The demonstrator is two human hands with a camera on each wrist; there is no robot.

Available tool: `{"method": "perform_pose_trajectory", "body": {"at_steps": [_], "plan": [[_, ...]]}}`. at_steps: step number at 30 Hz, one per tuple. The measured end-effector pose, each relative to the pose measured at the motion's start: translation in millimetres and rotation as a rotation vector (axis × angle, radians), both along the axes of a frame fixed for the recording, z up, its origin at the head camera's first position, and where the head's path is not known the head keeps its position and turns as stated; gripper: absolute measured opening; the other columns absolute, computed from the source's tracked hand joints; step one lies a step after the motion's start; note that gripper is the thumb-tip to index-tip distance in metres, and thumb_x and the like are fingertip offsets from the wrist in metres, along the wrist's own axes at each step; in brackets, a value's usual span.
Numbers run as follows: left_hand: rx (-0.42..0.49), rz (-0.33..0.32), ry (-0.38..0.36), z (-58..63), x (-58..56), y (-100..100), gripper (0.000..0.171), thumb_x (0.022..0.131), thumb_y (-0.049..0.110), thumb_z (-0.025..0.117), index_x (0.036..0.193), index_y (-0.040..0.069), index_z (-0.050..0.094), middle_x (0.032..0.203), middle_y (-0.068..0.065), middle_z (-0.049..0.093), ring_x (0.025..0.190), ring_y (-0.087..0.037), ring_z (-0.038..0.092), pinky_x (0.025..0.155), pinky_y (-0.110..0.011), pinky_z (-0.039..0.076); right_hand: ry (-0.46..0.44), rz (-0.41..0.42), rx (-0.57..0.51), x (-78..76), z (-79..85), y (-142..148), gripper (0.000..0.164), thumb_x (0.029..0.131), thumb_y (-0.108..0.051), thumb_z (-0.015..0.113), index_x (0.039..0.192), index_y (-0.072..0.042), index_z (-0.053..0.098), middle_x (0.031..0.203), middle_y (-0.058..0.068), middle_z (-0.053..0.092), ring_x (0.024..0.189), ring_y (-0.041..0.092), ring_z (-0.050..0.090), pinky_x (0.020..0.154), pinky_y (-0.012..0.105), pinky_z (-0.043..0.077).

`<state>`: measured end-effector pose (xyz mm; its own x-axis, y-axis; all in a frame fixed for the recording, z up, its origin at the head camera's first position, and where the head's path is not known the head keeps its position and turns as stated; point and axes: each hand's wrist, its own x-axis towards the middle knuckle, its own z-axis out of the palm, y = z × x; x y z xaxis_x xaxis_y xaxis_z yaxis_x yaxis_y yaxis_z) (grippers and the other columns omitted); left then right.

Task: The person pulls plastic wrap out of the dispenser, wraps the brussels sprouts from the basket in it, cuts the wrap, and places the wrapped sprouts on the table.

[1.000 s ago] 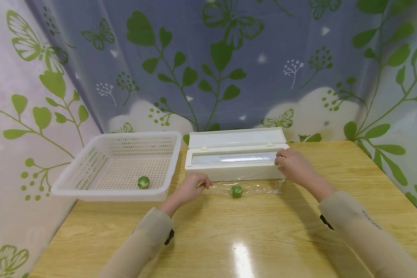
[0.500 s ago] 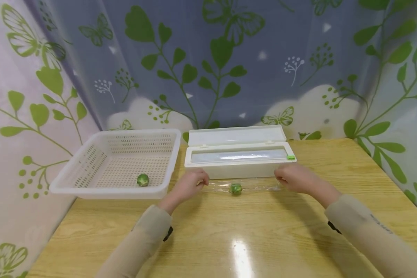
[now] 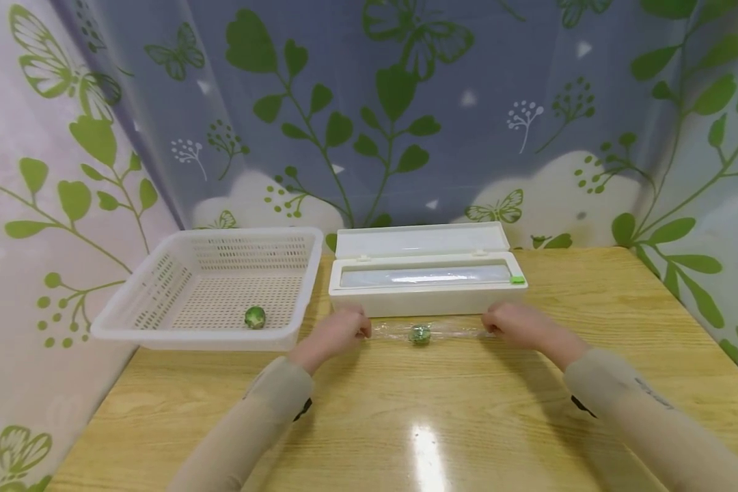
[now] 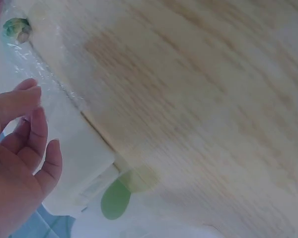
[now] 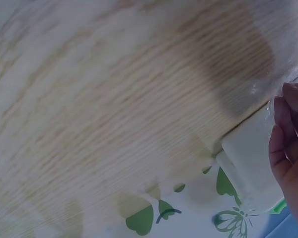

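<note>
In the head view a Brussels sprout [image 3: 419,334] lies on a strip of clear cling film [image 3: 455,330] in front of the white cling film dispenser [image 3: 430,301]. My left hand [image 3: 339,336] pinches the film's left end between thumb and fingertips. The right end is pinched by my right hand [image 3: 519,324]. The left wrist view shows the sprout [image 4: 17,30] with film around it and my left hand [image 4: 20,144] with thumb against the index finger. At the right edge of the right wrist view, my right hand [image 5: 290,131] holds crinkled film.
Left of the dispenser stands a white plastic basket [image 3: 206,336] with another Brussels sprout [image 3: 255,317] in it. The dispenser's lid [image 3: 422,239] is raised, and a green slider [image 3: 516,279] sits at its right end. A patterned curtain rises behind the wooden table [image 3: 357,410].
My right hand has come from the dispenser's right end, where it covered the green slider, down to the film's right end. The film is now drawn into a narrower strip around the sprout.
</note>
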<state>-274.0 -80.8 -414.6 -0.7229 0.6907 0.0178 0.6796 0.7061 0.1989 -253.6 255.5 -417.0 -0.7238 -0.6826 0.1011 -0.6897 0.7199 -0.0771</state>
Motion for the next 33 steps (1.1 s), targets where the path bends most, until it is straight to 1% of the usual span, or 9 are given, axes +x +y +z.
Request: {"method": "perform_pose_trajectory", "body": {"at_steps": [7,14,18,22,24,28,30,32,33], "plan": [[-0.041,0.035,-0.062,-2.8,-6.4,5,0.02,0.076,-0.008,0.055,0.08,0.007,0.067,0.08,-0.002,0.061,0.08,-0.018,0.057,0.073,-0.027,0.047,-0.062,-0.008,-0.033,-6.0,-4.9,1,0.023,0.079,-0.003,0.063,0.062,-0.014,0.052,0.06,-0.007,0.045,0.053,0.007,0.038,0.05,0.024,0.036],[-0.082,0.045,-0.098,-4.2,-8.3,5,0.012,0.079,0.001,0.06,0.079,0.009,0.069,0.082,-0.002,0.063,0.081,-0.018,0.058,0.075,-0.03,0.046,-0.069,0.017,-0.047,-7.2,-7.6,5,0.018,0.077,-0.001,0.065,0.065,-0.013,0.059,0.064,-0.007,0.052,0.058,0.008,0.047,0.054,0.027,0.043],[-0.064,0.061,-0.173,-2.9,-8.9,4,0.006,0.078,0.005,0.064,0.082,0.008,0.068,0.082,-0.002,0.064,0.081,-0.018,0.058,0.075,-0.03,0.046,-0.026,0.028,-0.036,-2.6,-4.7,5,0.013,0.073,0.0,0.067,0.068,-0.011,0.064,0.065,-0.005,0.05,0.061,0.012,0.049,0.057,0.029,0.044],[-0.024,0.087,-0.241,1.8,-6.9,3,0.005,0.081,0.008,0.062,0.077,0.005,0.064,0.074,-0.001,0.06,0.071,-0.016,0.055,0.066,-0.028,0.045,-0.093,-0.019,-0.06,2.3,1.7,2,0.013,0.076,-0.001,0.065,0.067,-0.009,0.058,0.061,-0.005,0.047,0.055,0.009,0.042,0.051,0.026,0.039],[-0.005,0.093,-0.238,4.5,-5.6,3,0.011,0.082,0.01,0.061,0.073,0.006,0.059,0.068,0.0,0.055,0.064,-0.014,0.05,0.061,-0.028,0.043,-0.151,-0.078,-0.101,4.0,4.7,1,0.017,0.078,0.001,0.06,0.068,-0.009,0.051,0.059,-0.004,0.044,0.053,0.009,0.037,0.049,0.025,0.035],[-0.012,0.113,-0.176,11.6,-2.8,8,0.013,0.082,0.015,0.061,0.076,0.008,0.052,0.072,0.0,0.051,0.064,-0.014,0.046,0.06,-0.028,0.04,-0.132,-0.139,-0.152,4.9,10.3,-8,0.019,0.077,0.003,0.057,0.07,-0.01,0.044,0.06,-0.003,0.043,0.053,0.011,0.037,0.049,0.026,0.034],[-0.018,0.106,-0.151,15.7,-2.0,14,0.012,0.082,0.017,0.061,0.085,0.006,0.058,0.082,-0.003,0.057,0.073,-0.016,0.052,0.067,-0.029,0.044,-0.093,-0.107,-0.152,3.3,12.2,-16,0.013,0.077,0.0,0.06,0.073,-0.009,0.05,0.065,-0.002,0.052,0.057,0.013,0.047,0.052,0.028,0.041],[-0.006,0.077,-0.148,18.6,-1.9,23,0.022,0.083,0.019,0.061,0.098,0.002,0.06,0.096,-0.008,0.06,0.086,-0.02,0.056,0.077,-0.031,0.045,-0.076,-0.061,-0.147,1.6,13.8,-27,0.005,0.078,-0.005,0.062,0.08,-0.006,0.058,0.074,0.002,0.06,0.067,0.018,0.057,0.06,0.033,0.047],[0.005,0.062,-0.154,19.4,-2.3,28,0.028,0.083,0.019,0.06,0.103,0.0,0.06,0.101,-0.01,0.06,0.092,-0.021,0.056,0.081,-0.032,0.044,-0.078,-0.037,-0.147,0.5,14.1,-34,0.007,0.078,-0.007,0.063,0.084,-0.004,0.06,0.08,0.005,0.062,0.073,0.021,0.059,0.065,0.035,0.048]]}}
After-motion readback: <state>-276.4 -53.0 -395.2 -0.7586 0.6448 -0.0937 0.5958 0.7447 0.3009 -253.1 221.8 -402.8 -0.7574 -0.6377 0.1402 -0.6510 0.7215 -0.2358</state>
